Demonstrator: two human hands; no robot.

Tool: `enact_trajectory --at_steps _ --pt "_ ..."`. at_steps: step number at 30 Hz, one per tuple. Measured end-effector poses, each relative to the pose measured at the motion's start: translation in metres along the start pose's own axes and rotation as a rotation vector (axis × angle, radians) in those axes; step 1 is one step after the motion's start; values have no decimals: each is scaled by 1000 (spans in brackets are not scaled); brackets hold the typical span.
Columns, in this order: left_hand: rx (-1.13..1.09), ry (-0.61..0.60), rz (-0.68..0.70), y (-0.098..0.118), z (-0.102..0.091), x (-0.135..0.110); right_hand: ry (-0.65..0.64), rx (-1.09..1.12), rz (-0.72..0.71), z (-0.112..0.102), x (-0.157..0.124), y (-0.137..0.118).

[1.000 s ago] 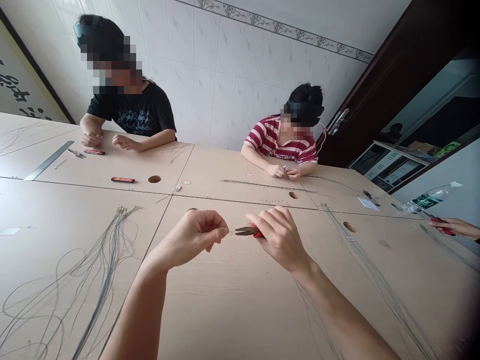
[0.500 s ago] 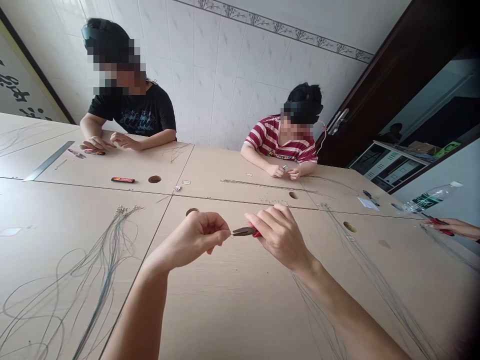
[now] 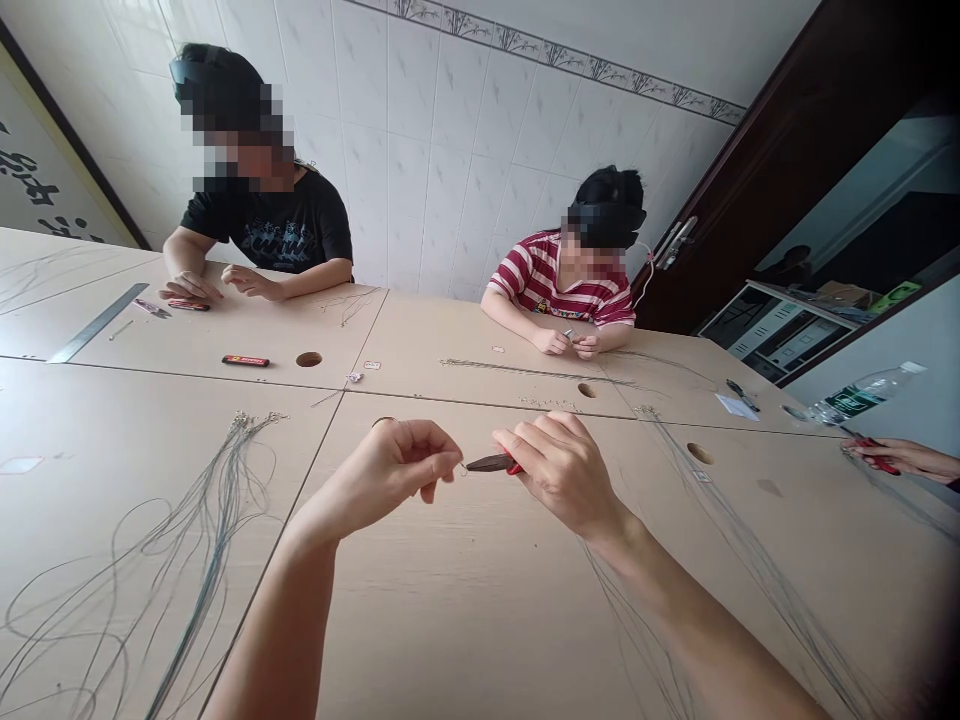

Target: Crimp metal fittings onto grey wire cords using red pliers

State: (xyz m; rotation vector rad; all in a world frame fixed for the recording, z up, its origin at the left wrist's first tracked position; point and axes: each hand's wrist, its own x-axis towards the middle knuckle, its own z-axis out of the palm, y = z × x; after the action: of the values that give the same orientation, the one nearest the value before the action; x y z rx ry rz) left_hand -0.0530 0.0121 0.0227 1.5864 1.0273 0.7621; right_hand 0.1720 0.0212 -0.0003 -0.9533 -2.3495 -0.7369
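Note:
My left hand (image 3: pixel 394 470) is closed in a pinch on a tiny metal ring at its fingertips, above the wooden table (image 3: pixel 465 600). My right hand (image 3: pixel 559 470) grips red-handled pliers (image 3: pixel 493 463). The pliers' dark jaws point left and meet the ring at my left fingertips. Thin cords trail off under my right forearm toward the near edge.
A bundle of grey cords (image 3: pixel 187 540) lies at the left, another bundle (image 3: pixel 750 560) at the right. Two people sit across the table, hands on it. A steel ruler (image 3: pixel 97 321), a red box (image 3: pixel 245 360), a water bottle (image 3: pixel 855 399) and another person's hand (image 3: pixel 904 457) are around.
The pliers' jaws have closed in on the ring at my left fingertips. Both hands stayed almost in place. The person in black shifted their hands on the table.

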Motion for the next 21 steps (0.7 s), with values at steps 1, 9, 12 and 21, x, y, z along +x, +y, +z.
enact_trajectory --at_steps 1,9,12,21 --pt "-42 30 28 0 0 1 -1 14 12 0 0 0" --pt "-827 182 137 -7 5 17 39 81 74 -1 -1 0" --pt "-977 186 110 -8 7 22 28 95 76 -1 -1 -2" --pt "-912 239 159 -10 7 23 23 51 24 -4 -3 -1"
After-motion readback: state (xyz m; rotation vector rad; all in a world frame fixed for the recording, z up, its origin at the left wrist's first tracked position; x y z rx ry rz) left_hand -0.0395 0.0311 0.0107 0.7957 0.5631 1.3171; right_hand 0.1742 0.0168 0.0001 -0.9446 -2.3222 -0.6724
